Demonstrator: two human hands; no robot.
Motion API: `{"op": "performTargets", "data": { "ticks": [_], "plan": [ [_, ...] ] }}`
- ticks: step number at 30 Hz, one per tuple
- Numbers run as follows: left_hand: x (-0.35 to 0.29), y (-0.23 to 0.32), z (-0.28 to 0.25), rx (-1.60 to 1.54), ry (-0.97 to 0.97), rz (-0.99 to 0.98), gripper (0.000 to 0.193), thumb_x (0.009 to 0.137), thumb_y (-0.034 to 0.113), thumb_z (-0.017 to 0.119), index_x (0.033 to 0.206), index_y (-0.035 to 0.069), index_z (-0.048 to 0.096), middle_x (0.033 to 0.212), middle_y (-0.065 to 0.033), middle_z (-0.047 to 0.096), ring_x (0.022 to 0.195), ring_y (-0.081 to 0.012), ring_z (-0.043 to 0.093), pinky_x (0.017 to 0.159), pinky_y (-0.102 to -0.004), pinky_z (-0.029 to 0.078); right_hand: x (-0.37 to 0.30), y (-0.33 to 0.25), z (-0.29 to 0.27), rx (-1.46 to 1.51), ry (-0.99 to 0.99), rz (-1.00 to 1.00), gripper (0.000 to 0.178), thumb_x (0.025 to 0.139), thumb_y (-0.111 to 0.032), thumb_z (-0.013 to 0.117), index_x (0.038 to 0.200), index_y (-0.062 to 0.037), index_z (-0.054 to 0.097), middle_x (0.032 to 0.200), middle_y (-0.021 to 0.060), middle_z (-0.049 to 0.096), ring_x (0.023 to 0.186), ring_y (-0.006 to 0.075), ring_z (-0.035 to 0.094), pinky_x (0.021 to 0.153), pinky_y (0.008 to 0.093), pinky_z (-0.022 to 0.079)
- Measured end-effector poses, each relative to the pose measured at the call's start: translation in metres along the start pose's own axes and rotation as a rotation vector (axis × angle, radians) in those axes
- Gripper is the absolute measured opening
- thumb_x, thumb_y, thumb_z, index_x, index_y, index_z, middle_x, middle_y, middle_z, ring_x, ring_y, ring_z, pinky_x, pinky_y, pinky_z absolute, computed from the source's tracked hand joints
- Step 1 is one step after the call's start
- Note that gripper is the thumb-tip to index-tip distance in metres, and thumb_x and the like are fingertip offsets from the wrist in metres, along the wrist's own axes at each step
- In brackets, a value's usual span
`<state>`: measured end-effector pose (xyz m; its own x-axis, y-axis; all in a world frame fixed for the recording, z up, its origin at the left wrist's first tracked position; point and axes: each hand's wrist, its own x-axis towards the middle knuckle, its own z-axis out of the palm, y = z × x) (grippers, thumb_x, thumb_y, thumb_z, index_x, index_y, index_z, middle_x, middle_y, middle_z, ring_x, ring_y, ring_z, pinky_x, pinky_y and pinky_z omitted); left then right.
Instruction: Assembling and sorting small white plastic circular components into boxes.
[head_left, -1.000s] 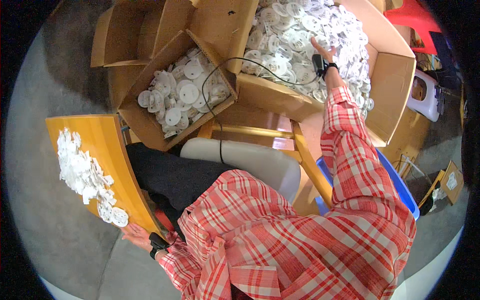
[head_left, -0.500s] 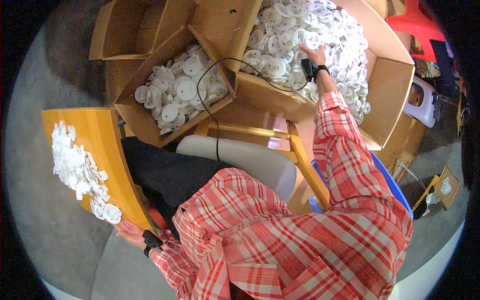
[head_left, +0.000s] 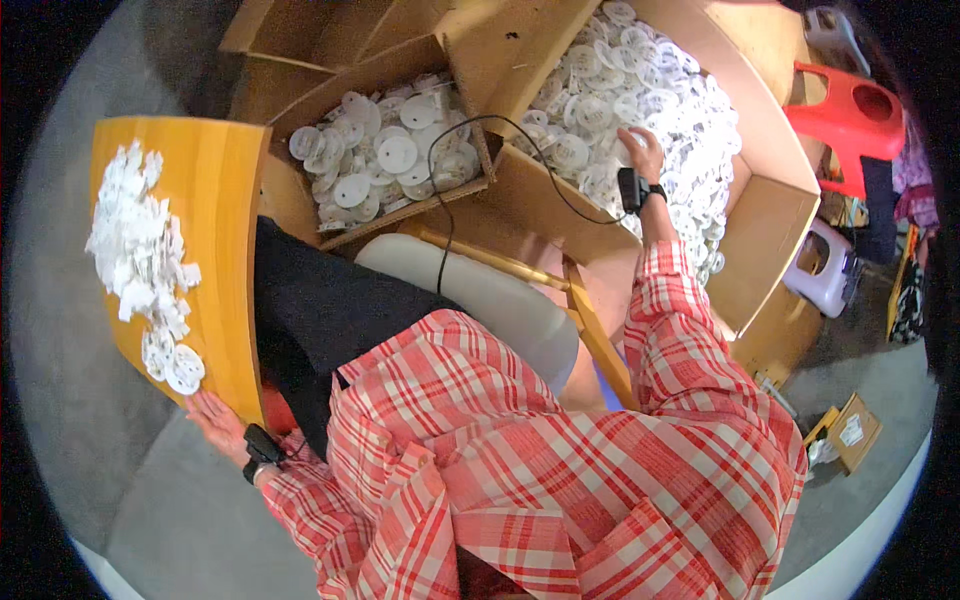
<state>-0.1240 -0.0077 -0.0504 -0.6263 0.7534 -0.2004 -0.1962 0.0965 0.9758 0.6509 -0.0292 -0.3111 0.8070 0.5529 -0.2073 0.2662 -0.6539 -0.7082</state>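
My right hand (head_left: 640, 150) reaches far forward into a large cardboard box (head_left: 760, 230) and lies on a heap of white round discs (head_left: 670, 90). Its fingers dip into the pile, and I cannot see whether they hold any. A black band sits on that wrist. My left hand (head_left: 215, 420), also with a black wrist band, grips the near corner of an orange wooden board (head_left: 220, 230) at the lower left. The board is tilted and carries a pile of white pieces (head_left: 140, 250).
A smaller cardboard box (head_left: 300, 205) holding white discs (head_left: 380, 160) sits between the board and the big box. A black cable (head_left: 440, 230) runs over its edge. A grey padded seat (head_left: 490, 290) is in front of me. A red plastic stool (head_left: 850, 110) stands at the right.
My right hand has dropped from spread fingers above the heap down onto the discs. The board in my left hand sits higher and nearer in view.
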Motion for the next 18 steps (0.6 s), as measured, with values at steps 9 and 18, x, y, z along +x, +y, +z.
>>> {"op": "performTargets", "data": {
  "ticks": [9,18],
  "plan": [
    [0.001,-0.015,-0.009,-0.030,-0.081,0.065,0.050,0.093,0.030,0.037,0.134,0.002,0.027,0.139,-0.0134,0.027,0.129,-0.0239,0.022,0.108,-0.0352,0.016,-0.031,-0.105,-0.024,0.735,-0.550,0.288,0.030,0.078,-0.028,0.064,0.105,-0.0204,0.052,0.097,-0.0042,0.053,0.094,0.0098,0.047,0.076,0.0349,0.036],
    [-0.005,-0.037,0.013,-0.041,-0.057,0.216,0.063,0.092,0.041,0.036,0.134,-0.002,0.020,0.139,-0.0193,0.023,0.129,-0.0280,0.023,0.107,-0.0389,0.017,-0.193,-0.370,0.069,0.862,-1.418,-0.341,0.022,0.074,-0.011,0.063,0.093,-0.0057,0.054,0.096,0.0045,0.054,0.089,0.0154,0.053,0.080,0.0283,0.044]
  ]
}}
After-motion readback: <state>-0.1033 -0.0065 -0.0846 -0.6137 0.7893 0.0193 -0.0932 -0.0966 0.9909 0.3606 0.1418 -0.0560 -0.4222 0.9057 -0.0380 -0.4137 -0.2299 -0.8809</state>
